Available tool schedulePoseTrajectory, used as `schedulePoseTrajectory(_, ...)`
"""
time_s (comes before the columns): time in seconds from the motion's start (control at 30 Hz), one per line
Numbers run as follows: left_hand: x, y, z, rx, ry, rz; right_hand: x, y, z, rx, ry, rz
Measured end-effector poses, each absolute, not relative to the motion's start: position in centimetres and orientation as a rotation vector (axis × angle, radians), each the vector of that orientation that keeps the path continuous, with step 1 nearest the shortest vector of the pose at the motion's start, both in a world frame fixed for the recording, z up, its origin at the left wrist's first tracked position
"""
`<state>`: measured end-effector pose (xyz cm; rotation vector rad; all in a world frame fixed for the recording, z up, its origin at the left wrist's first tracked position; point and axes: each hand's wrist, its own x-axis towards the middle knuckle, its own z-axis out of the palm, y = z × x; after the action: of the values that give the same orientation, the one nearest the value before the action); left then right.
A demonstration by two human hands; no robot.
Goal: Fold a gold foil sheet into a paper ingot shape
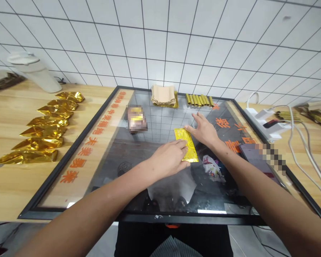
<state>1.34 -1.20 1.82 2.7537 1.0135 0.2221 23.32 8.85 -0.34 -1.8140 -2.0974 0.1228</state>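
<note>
A flat, shiny gold foil packet (pixel 192 151) with a printed pattern lies on the black glass panel in front of me. My left hand (pixel 171 157) rests across its left side, fingers laid out over the foil and thumb near its lower edge. Just beyond its upper right corner is my right hand (pixel 204 131), fingers stretched apart, with the thumb tip close to the packet's top edge. Whether that thumb touches the foil I cannot tell. Neither hand grips anything.
Gold rolled tubes (pixel 199 100) and brown paper pieces (pixel 163 95) lie at the panel's back. Gold foil cones (pixel 40 141) line the left. A crumpled wrapper (pixel 213 167), phone (pixel 253 159), power strip (pixel 264 123) with cables, blurred box (pixel 136 119) and white tumbler (pixel 34 71) stand around.
</note>
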Motion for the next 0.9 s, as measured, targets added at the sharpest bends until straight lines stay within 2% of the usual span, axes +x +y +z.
schedulePoseTrajectory(0.37,1.2,-1.1,1.3,2.778,1.004,0.296,23.7,8.5,-1.4,-1.717,-2.183,0.166)
schedulePoseTrajectory(0.67,0.9,-0.8,1.0,2.786,0.972,0.338,22.6,9.0,0.2,-1.728,-2.099,0.161)
schedulePoseTrajectory(0.9,0.1,0.2,0.7,2.679,0.947,0.455,22.9,1.4,1.1,-1.231,-2.329,0.178)
